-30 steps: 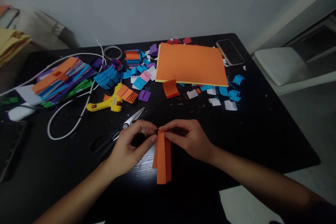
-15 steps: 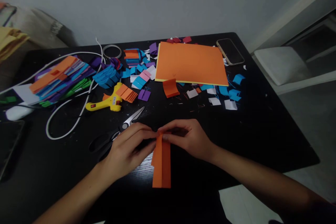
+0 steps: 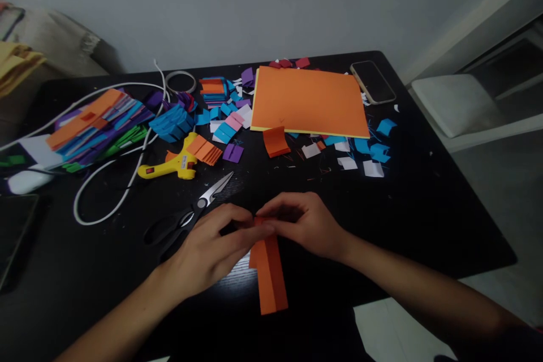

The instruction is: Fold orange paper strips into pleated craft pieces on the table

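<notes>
An orange paper strip (image 3: 270, 280), creased lengthwise, hangs down between my hands near the table's front, with a smaller orange flap sticking out at its left edge. My left hand (image 3: 214, 249) pinches its upper part, the thumb lying across the front. From the other side my right hand (image 3: 303, 223) grips the top end between thumb and fingers. The fingertips hide the top fold. Just beyond my left hand lies a pair of scissors (image 3: 201, 203) with black handles, blades slightly apart and pointing away to the right.
Orange sheets (image 3: 311, 102) lie at the back, a phone (image 3: 373, 82) to their right. A yellow glue gun (image 3: 178, 164), a white cable (image 3: 78, 198) and stacks of coloured paper strips (image 3: 97, 124) occupy the left. Small folded paper pieces (image 3: 379, 153) are scattered around the sheets.
The strip's lower end has swung to the right and it now slants. My left thumb has moved right across the strip's front; my right hand has stayed nearly in place.
</notes>
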Tool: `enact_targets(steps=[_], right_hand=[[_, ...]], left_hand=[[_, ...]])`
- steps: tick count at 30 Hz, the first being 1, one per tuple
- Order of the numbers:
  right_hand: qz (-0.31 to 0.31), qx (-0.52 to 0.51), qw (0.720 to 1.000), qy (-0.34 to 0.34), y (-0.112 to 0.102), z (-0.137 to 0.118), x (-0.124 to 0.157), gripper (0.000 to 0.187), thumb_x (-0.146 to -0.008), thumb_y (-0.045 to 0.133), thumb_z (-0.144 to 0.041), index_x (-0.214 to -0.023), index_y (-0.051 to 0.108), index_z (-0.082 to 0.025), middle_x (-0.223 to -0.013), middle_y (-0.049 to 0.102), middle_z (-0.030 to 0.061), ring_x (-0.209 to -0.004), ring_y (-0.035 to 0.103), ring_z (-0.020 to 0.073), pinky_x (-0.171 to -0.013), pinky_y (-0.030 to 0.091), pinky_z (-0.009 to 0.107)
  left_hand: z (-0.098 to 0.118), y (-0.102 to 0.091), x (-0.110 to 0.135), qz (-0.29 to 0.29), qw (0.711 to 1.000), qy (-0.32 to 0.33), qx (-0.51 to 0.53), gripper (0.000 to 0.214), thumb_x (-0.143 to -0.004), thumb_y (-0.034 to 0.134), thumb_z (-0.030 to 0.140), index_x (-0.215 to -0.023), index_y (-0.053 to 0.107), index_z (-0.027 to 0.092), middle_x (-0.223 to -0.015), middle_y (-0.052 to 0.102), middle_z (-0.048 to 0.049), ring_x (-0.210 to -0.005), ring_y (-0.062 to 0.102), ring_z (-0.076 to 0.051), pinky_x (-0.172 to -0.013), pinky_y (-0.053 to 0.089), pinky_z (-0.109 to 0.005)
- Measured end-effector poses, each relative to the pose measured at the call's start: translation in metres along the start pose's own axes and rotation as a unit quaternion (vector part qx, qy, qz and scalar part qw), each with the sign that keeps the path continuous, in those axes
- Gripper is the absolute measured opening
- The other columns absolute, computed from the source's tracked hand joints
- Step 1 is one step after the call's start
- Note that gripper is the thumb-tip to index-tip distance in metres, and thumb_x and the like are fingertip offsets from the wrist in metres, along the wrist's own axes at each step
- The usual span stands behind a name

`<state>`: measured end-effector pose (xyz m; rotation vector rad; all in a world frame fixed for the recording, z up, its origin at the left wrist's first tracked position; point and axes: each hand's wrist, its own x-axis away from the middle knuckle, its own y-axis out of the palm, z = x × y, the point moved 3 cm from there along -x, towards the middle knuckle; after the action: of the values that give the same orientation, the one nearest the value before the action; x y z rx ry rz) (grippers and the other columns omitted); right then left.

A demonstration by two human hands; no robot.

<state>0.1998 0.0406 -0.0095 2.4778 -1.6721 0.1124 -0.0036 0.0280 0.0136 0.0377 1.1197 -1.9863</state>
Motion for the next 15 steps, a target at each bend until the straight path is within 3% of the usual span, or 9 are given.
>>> enact_targets(steps=[15], right_hand=[[0.021, -0.025, 0.999, 0.022, -0.0011, -0.0034, 0.0013, 0.012, -0.083, 0.085, -0.03, -0.094, 0.085, -0.026, -0.092, 0.084, 0.002, -0.086, 0.08, 0.0197, -0.078, 0.065, 0.031]], left_hand=[[0.0005, -0.0034, -0.0001, 0.044, 0.998, -0.016, -0.045, 0.024, -0.098, 0.065, 0.013, -0.122, 0.067, 0.017, -0.107, 0.072, -0.0071, -0.093, 0.074, -0.016, -0.082, 0.061, -0.026]])
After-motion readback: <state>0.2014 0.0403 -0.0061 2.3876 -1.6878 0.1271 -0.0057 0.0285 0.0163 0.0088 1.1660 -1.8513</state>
